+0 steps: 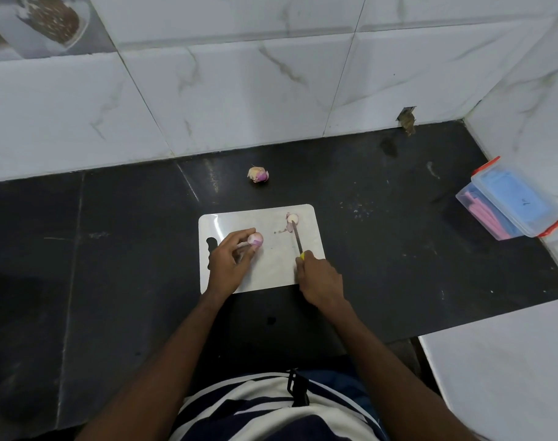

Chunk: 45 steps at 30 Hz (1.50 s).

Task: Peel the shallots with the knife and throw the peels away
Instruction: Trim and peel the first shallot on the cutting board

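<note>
Gripping one knife (296,237) in right hand (320,278), left hand (228,261) pinching one shallot (255,240), three shallots total, one board (271,268)

A kitchen: marble-look wall tiles (239,90), black counter (382,218), cutting board (271,275).

Left hand (228,261) around shallot (255,239), right hand (319,276) gripping knife (296,238), on cutting board (271,275).

board (271,275): open strip between the shallot (255,239) in the left hand (230,262) and the knife (296,235) | counter (112,249): bare to the left | back: one shallot (258,175) near the wall (239,90) | right: box (509,202) against the side wall
</note>
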### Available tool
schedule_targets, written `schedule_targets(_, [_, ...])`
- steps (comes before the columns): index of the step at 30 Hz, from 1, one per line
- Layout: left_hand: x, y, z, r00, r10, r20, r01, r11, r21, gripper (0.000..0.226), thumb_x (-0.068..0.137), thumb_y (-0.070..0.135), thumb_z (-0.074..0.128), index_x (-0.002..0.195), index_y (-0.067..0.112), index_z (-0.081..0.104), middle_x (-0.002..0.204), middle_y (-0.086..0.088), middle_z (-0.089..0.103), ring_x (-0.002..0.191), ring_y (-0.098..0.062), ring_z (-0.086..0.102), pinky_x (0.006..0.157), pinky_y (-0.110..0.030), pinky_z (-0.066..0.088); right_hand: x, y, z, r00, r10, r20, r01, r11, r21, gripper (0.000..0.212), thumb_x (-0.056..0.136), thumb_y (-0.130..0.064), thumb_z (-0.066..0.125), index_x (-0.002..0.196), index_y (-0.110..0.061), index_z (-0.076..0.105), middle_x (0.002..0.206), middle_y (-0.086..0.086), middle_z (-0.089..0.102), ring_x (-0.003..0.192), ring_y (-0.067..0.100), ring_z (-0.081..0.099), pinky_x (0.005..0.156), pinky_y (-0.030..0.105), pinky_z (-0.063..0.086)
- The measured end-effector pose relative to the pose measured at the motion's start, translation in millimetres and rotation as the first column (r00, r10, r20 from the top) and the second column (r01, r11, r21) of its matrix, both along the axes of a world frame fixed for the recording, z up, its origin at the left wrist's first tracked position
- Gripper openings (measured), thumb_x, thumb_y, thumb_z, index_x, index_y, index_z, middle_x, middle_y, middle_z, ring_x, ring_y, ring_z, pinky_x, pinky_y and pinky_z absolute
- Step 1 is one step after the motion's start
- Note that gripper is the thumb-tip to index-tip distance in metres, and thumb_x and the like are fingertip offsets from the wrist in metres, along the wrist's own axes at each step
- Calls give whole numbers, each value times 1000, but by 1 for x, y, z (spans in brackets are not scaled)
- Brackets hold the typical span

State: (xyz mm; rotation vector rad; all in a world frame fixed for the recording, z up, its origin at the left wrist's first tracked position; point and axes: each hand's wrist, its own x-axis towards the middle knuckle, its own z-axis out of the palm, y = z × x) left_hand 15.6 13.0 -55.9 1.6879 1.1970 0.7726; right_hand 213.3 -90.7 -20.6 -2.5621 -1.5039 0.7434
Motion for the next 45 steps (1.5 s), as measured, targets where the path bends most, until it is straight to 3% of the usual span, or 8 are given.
schedule_targets(4, [8,-4,12,991,69,112,-42,973,-229,39,103,40,78,140,30,73,133,25,74,126,12,66,105,-8,51,-2,-3,5,971,4,-241,38,985,170,24,113,-47,29,121,-28,42,79,2,69,63,22,68,68,44,61])
schedule_targets(9, [21,-11,27,968,61,244,29,937,-349,38,104,36,77,141,27,73,138,11,77,133,-7,70,121,-38,53,-9,3,23,870,85,-486,60,959,277,12,113,-23,38,110,-24,50,83,-5,75,57,14,68,73,43,60])
schedule_targets(18, [45,-27,56,883,128,451,82,905,-417,33,107,20,71,140,16,72,136,-4,79,129,-21,75,118,-42,56,-17,9,46,966,45,-254,77,890,449,29,115,-33,38,90,-22,47,68,-3,58,58,11,51,55,35,36])
schedule_targets(24, [47,-27,67,883,121,454,80,913,-400,26,107,15,70,132,22,75,135,0,80,129,-20,75,117,-40,57,-16,12,45,982,24,-189,71,874,480,33,115,-29,41,110,-5,63,63,-14,44,54,2,45,51,14,26])
schedule_targets(32, [43,-26,75,910,77,408,82,930,-358,21,106,17,73,123,26,79,124,3,84,121,-19,78,114,-38,59,-14,13,48,995,85,-54,-50,883,466,33,115,-33,37,117,-9,60,67,-10,49,53,5,45,52,24,29])
schedule_targets(37, [35,-17,77,934,-72,351,166,954,-248,23,107,20,73,127,12,80,125,-2,82,121,-22,76,112,-41,60,-3,15,53,979,196,-61,-147,877,458,26,114,-33,38,109,-15,57,69,-4,57,58,18,53,56,38,45])
schedule_targets(41, [32,-15,75,934,-112,339,188,961,-201,23,107,20,73,128,12,80,127,-2,81,124,-25,75,113,-43,59,4,15,54,966,219,-137,-124,858,499,31,113,-39,43,95,-18,56,60,-7,49,53,15,47,54,36,38])
schedule_targets(45, [30,-15,73,942,-116,316,180,967,-181,25,105,19,75,128,12,80,131,4,80,128,-20,74,113,-38,59,5,12,53,976,209,-63,-151,854,497,38,111,-50,42,90,-23,58,59,-4,53,53,18,50,52,31,35])
